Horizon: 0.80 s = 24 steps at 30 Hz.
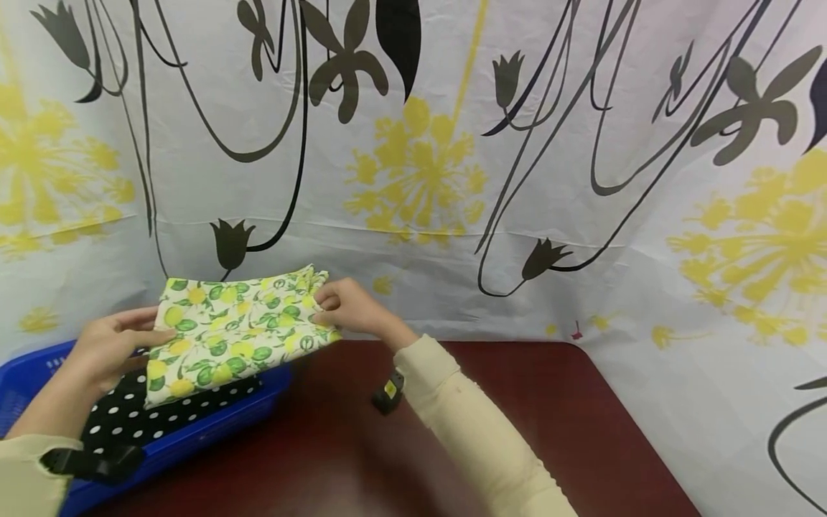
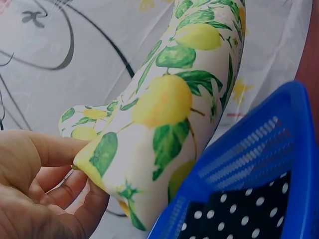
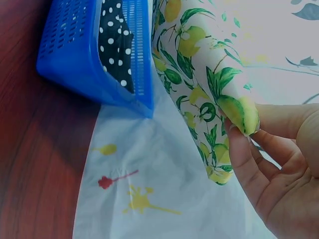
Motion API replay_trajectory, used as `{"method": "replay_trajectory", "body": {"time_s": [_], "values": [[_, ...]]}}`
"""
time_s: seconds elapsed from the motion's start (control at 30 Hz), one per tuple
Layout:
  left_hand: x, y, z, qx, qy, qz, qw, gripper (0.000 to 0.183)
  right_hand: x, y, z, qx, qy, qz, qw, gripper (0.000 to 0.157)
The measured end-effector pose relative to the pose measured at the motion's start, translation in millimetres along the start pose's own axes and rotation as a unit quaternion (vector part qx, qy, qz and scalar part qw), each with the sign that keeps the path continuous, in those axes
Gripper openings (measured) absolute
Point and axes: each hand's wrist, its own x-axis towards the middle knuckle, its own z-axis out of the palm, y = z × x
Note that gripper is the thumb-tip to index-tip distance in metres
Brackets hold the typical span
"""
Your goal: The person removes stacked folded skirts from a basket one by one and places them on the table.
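My left hand (image 1: 106, 350) and right hand (image 1: 352, 307) pinch opposite ends of the folded white lemon-print fabric (image 1: 239, 330), held up near the blue perforated plastic basket (image 1: 213, 429). Risk: edge-only grip, so one slipped corner could undo the folds.

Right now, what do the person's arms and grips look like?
The left sleeve and right sleeve are long and cream. A black gadget sits at the left wrist; another, with a yellow label, at the right. Left grip and right grip: no gloves.
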Motion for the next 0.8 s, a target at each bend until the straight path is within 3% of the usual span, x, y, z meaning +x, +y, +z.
{"method": "replay_trajectory", "body": {"time_s": [0.1,0.23,0.33,0.5,0.73,0.8], "values": [[1.3,3.3,9.2,-0.004,0.000,0.004,1.0000,0.057,-7.6,1.3,-6.3,-0.010,0.000,-0.004,1.000,0.039],[2.6,8.6,21.1,0.003,0.001,0.008,1.0000,0.070,-18.5,3.1,-14.8,-0.015,0.009,0.019,1.000,0.009],[4.6,12.1,30.6,-0.001,0.001,0.017,0.9999,0.071,-26.7,3.1,-21.5,-0.012,0.018,0.045,0.999,0.030],[10.0,16.0,47.7,-0.014,-0.008,0.028,0.9995,0.075,-40.6,4.2,-33.1,-0.013,0.024,0.047,0.999,0.027],[17.7,22.0,72.8,-0.078,-0.021,0.030,0.9963,0.079,-61.6,11.4,-47.0,-0.022,0.041,0.054,0.997,0.027],[20.2,23.5,81.0,-0.070,-0.020,0.032,0.9968,0.077,-67.3,14.5,-50.0,-0.021,0.046,0.058,0.997,0.025]]}}
